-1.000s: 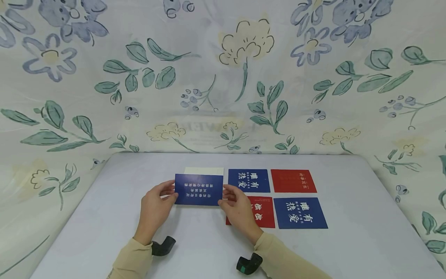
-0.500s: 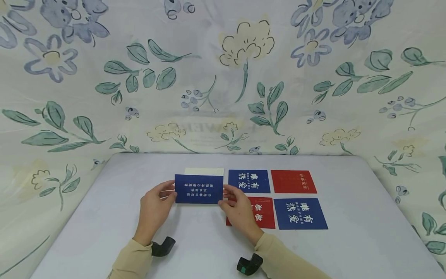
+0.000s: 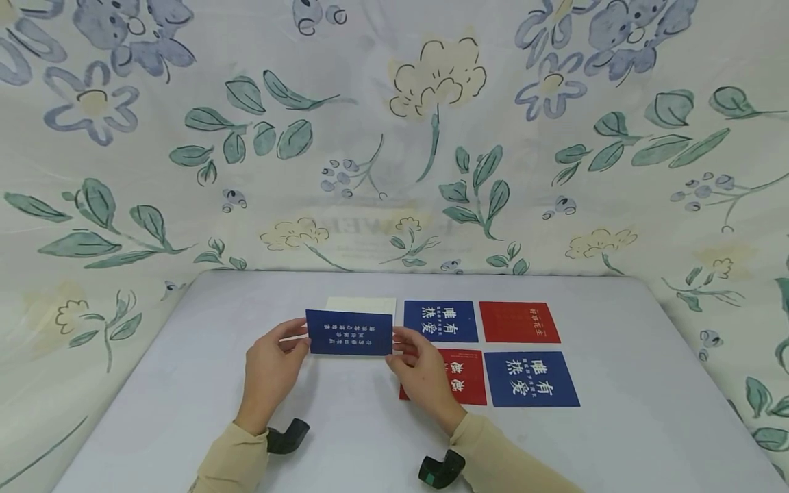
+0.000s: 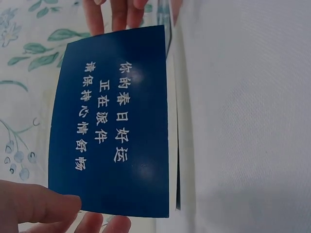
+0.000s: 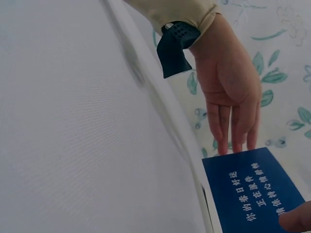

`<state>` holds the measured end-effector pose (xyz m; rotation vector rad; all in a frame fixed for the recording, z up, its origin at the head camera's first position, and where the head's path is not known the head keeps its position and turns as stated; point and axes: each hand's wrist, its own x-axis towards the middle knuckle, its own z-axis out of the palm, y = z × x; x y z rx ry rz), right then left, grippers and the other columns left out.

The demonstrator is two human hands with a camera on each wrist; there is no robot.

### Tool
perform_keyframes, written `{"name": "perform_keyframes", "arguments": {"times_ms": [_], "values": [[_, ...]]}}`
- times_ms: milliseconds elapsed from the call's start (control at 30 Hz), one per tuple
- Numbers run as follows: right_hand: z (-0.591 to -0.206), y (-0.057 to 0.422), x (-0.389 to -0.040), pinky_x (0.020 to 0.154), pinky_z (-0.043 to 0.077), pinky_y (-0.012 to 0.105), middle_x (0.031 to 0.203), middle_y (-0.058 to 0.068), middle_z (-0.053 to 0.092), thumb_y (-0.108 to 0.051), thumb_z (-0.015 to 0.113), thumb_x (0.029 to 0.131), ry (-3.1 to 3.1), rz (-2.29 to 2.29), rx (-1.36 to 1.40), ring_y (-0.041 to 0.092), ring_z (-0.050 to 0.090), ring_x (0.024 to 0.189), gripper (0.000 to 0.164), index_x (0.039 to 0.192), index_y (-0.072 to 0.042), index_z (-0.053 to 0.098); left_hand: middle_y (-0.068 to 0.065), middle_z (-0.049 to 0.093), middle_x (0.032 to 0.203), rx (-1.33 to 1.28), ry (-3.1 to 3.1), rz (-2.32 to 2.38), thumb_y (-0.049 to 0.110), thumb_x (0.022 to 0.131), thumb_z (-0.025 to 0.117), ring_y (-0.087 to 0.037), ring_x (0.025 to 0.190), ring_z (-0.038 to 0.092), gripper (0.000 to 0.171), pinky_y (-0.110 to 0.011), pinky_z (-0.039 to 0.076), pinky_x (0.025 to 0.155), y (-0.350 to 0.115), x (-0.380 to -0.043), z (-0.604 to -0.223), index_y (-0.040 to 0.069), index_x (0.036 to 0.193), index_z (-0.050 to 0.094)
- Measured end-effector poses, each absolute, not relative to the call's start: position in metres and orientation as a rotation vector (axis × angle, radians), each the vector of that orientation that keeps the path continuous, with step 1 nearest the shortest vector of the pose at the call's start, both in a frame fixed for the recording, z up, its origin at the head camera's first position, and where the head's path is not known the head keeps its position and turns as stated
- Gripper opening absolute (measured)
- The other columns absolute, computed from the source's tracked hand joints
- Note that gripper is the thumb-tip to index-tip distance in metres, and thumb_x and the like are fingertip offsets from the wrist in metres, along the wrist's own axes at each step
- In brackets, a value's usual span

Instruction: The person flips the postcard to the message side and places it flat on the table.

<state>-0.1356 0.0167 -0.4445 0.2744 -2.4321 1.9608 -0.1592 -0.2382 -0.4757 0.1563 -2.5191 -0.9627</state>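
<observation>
A blue card (image 3: 349,333) with white Chinese lettering is held above the white table, its face tilted. At its left edge my left hand (image 3: 272,370) pinches it, thumb on the lettered face and fingers behind. My right hand (image 3: 425,373) grips the opposite edge the same way. Pale layers show along one long side of the card (image 4: 112,126) in the left wrist view. In the right wrist view the left hand (image 5: 233,92) is at the card's far end, and the right thumb (image 5: 297,217) lies on the lettering.
Behind the held card lies a cream card (image 3: 361,302). To its right are a blue card (image 3: 450,322) and a red card (image 3: 520,322). Nearer lie another red card (image 3: 471,373), partly covered by my right hand, and another blue card (image 3: 533,378). A floral cloth (image 3: 370,239) hangs behind the table.
The held card has tilted, so its face looks shorter and its near edge higher. Its left end has shifted slightly left with my left hand. The cards on the table have stayed put.
</observation>
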Motion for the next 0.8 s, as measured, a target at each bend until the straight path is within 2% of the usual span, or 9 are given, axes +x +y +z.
{"name": "perform_keyframes", "arguments": {"times_ms": [67,300,533,800], "values": [[-0.444,0.017,-0.135,0.086,0.048,0.024,0.119,0.002,0.058,-0.010,0.063,0.086,-2.435,1.961,0.271,0.020,0.058,0.107,0.043,0.128,-0.013,0.053,0.003,0.067,0.101,0.165,-2.517,-0.959,0.022,0.085,0.064,-0.016,0.082,0.067,0.032,-0.035,0.055,0.062,-0.239,-0.160,-0.477,0.022,0.117,0.063],[-0.442,0.016,-0.135,0.087,0.048,0.025,0.119,0.003,0.058,-0.009,0.063,0.087,-2.431,1.954,0.256,0.020,0.057,0.108,0.043,0.128,-0.012,0.053,-0.011,0.067,0.104,0.264,-2.579,-1.122,0.012,0.087,0.059,-0.026,0.088,0.067,0.029,-0.042,0.054,0.068,-0.211,-0.132,-0.412,0.008,0.116,0.063],[-0.444,0.017,-0.134,0.088,0.048,0.026,0.119,0.004,0.059,-0.010,0.062,0.087,-2.419,1.949,0.265,0.020,0.057,0.109,0.041,0.128,-0.011,0.054,-0.012,0.068,0.102,0.287,-2.561,-1.144,0.011,0.088,0.056,-0.027,0.088,0.067,0.026,-0.040,0.054,0.073,-0.213,-0.134,-0.415,0.006,0.112,0.064],[-0.446,0.016,-0.135,0.088,0.048,0.025,0.120,0.006,0.060,-0.009,0.061,0.088,-2.373,1.961,0.303,0.024,0.058,0.109,0.038,0.126,-0.009,0.055,-0.012,0.068,0.098,0.286,-2.532,-1.168,0.008,0.087,0.055,-0.026,0.086,0.068,0.024,-0.039,0.055,0.068,-0.212,-0.133,-0.413,0.003,0.108,0.065]]}}
